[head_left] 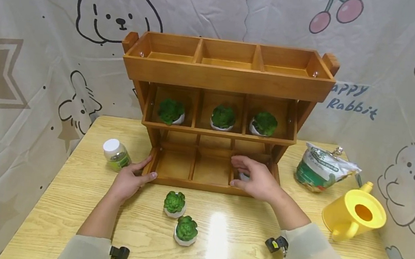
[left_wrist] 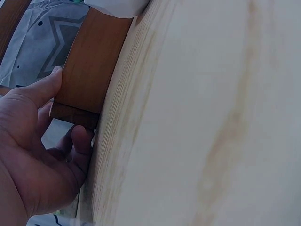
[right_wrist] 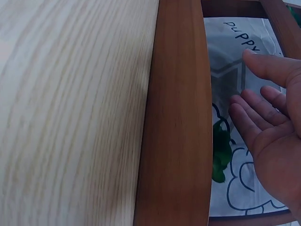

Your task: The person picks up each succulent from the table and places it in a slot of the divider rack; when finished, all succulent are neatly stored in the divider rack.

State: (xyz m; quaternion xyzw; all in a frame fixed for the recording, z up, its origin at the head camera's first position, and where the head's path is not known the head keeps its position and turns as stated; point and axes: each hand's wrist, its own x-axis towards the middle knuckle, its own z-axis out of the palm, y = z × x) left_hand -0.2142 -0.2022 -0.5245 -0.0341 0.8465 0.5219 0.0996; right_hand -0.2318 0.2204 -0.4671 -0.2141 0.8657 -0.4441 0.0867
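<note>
A three-tier wooden shelf (head_left: 227, 79) stands on the table, each tier split into three compartments. My left hand (head_left: 127, 182) grips the bottom tier's front left corner, thumb at the front and fingers bent around the end. Over the bottom right compartment is my right hand (head_left: 257, 180), its fingers loosely extended and holding nothing. A small potted plant (head_left: 243, 176) sits in that compartment, mostly hidden by this hand; its green leaves (right_wrist: 221, 150) show apart from the fingers in the right wrist view. Two more potted plants, one farther back (head_left: 175, 204) and one nearer (head_left: 186, 230), stand before the shelf.
Three potted plants, including the central one (head_left: 223, 117), fill the middle tier. A white-capped jar (head_left: 118, 159) stands close by the left hand. To the right are a clipped green-and-white bag (head_left: 322, 171) and a yellow watering can (head_left: 350, 214). Printed cloth hangs behind.
</note>
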